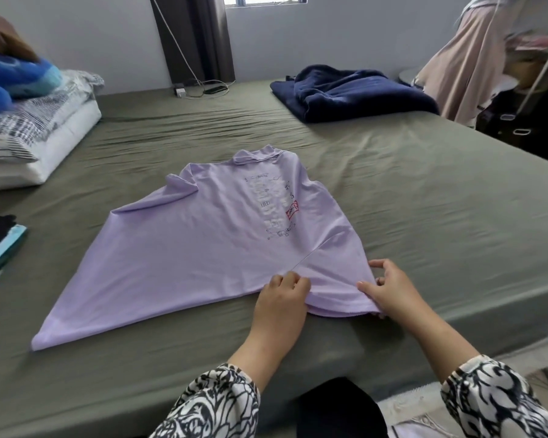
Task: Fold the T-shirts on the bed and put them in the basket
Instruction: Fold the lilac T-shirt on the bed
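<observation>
Closest to me, my left hand (282, 295) pinches the near hem of the lilac T-shirt (203, 241), fingers curled into the cloth, and my right hand (389, 289) grips the hem's right corner, thumb on top and fingers spread along the side edge. Between them a flap of the right side is already turned in, with a diagonal crease running up from my left hand.

The T-shirt lies print-up on the bed (424, 200), hem just beside the near edge, collar pointing away, its left side spread wide and not yet folded.

I judge the risks are these: the hem sits so near the bed's edge that a pull toward me could drag it over; if I tug unevenly, the diagonal crease may set in and the fold come out crooked; the loose sheet wrinkles could catch and bunch the cloth.

Farther left lie folded dark and teal clothes (0, 245) and pillows (29, 143); a navy blanket (351, 93) sits beyond. I see no basket from here.
</observation>
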